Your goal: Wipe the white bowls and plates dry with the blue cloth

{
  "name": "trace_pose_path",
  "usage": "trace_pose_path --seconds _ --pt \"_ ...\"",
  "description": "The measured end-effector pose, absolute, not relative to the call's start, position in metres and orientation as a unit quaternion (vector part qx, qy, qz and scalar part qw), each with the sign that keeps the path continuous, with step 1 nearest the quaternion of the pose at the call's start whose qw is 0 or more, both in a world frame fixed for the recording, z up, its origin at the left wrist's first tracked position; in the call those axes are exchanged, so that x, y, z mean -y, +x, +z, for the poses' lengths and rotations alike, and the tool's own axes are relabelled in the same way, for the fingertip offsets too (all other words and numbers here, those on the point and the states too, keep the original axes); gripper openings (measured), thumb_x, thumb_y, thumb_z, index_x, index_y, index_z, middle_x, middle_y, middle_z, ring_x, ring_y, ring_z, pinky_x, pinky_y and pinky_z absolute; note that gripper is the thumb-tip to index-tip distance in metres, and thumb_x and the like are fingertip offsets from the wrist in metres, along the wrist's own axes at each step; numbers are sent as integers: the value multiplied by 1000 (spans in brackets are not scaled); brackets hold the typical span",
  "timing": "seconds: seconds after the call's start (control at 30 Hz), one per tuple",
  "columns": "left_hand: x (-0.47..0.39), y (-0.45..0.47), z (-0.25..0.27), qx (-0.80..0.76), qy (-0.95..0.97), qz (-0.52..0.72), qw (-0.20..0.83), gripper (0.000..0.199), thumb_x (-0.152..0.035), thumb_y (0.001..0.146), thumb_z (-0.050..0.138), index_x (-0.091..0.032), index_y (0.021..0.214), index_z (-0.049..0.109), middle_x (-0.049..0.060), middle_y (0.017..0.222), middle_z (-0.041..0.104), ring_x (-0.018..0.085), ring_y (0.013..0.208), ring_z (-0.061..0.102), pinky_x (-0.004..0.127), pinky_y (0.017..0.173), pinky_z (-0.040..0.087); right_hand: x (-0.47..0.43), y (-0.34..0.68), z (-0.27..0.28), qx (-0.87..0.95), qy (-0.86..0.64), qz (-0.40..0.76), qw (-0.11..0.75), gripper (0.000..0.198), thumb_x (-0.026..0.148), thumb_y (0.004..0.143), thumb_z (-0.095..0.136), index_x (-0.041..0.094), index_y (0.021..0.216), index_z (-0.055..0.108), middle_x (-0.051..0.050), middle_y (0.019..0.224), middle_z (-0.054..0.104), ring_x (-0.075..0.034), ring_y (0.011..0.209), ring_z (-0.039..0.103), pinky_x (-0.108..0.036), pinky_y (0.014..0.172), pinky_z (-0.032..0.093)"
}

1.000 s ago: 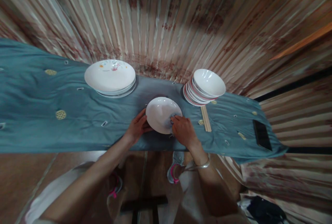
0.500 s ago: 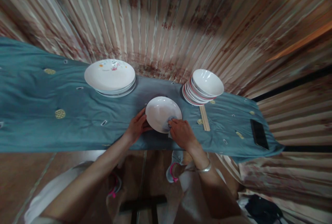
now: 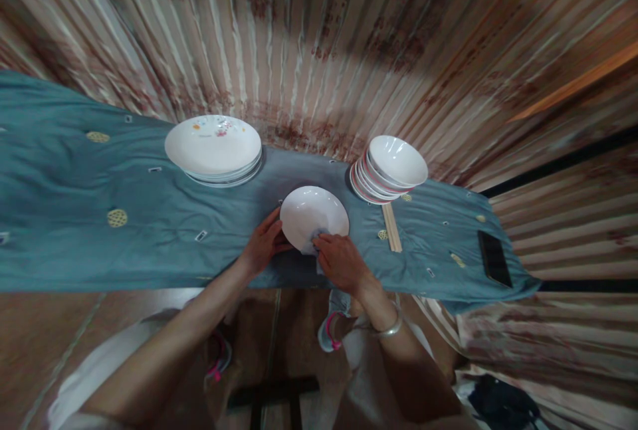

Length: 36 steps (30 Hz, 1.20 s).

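Observation:
A white bowl (image 3: pixel 302 213) with a thin dark rim is tipped a little toward me over the table's front part. My left hand (image 3: pixel 265 241) grips it by its left side, thumb at the rim and fingers under it. Inside the bowl, near its lower edge, my right hand (image 3: pixel 340 260) presses a pale, thin cloth or tissue (image 3: pixel 319 224). A corner of that wipe hangs over the rim below the fingers. The fingertips of my right hand are bunched on it.
A stack of flowered white plates (image 3: pixel 214 151) stands back left. Back right is a leaning stack of bowls (image 3: pixel 391 167), with wooden chopsticks (image 3: pixel 391 227) before it. A dark phone (image 3: pixel 494 258) lies far right on the teal tablecloth (image 3: pixel 164 237). Pleated curtains (image 3: pixel 309 51) hang behind.
My right hand has slid left along the bowl's lower inside with the wipe, and more of the wipe shows. My left hand and the bowl have stayed nearly in place.

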<state>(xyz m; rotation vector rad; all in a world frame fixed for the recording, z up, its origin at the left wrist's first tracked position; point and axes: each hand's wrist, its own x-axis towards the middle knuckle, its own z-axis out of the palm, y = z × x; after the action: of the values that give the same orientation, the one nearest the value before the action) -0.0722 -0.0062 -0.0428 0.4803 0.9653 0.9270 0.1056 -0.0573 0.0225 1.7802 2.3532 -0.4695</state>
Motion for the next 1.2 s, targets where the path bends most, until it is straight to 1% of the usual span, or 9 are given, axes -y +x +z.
trace_pose_path --seconds 0.13,0.3,0.43,0.53,0.7,0.93,1.1,1.2 --pt "6 -72 -44 -445 217 427 757 69 -25 88 69 -23 152 45 12 114 76 26 96 75 40 78 64 56 101 24 -788 589 -161 73 36 12 97 44 18 124 67 -12 138 64 -24 123 62 -39 105 43" --pt "6 -73 -44 -442 220 423 760 68 -27 86 71 -27 150 48 9 111 76 23 93 74 34 72 64 54 95 27 -796 577 -169 66 36 11 97 43 16 125 66 -13 133 66 -23 123 61 -36 104 42" --pt "6 -73 -44 -447 230 420 755 68 -28 86 70 -26 151 47 7 103 76 19 81 73 27 63 61 53 91 25 -799 574 -168 56 37 12 97 42 17 125 65 -12 134 65 -23 120 62 -36 104 42" --pt "6 -73 -47 -445 237 425 752 69 -30 86 71 -24 150 48 6 94 75 16 72 70 24 60 58 52 88 23 -805 569 -160 47 38 11 97 42 17 128 64 -11 136 64 -23 120 62 -35 103 43" --pt "5 -73 -51 -443 233 427 753 72 -30 84 73 -23 151 47 4 89 74 15 69 68 24 60 57 51 85 19 -812 565 -138 40 40 12 97 42 18 131 62 -11 139 63 -22 119 61 -34 102 44" --pt "5 -72 -48 -451 221 429 751 64 -26 86 70 -25 147 52 4 90 74 15 70 69 26 63 60 48 85 16 -814 565 -129 32 41 11 96 42 19 131 61 -10 142 61 -22 119 61 -33 103 44" --pt "6 -72 -45 -453 219 429 750 64 -25 88 69 -24 148 50 4 90 74 15 71 69 26 62 60 44 86 11 -815 567 -118 27 45 12 98 38 19 139 57 -10 146 57 -22 121 58 -34 103 44" --pt "6 -72 -45 -452 224 426 751 66 -27 87 70 -24 149 49 5 94 75 16 72 70 26 62 60 41 87 8 -813 570 -114 28 47 13 98 38 19 142 55 -10 150 54 -23 123 57 -34 104 43"
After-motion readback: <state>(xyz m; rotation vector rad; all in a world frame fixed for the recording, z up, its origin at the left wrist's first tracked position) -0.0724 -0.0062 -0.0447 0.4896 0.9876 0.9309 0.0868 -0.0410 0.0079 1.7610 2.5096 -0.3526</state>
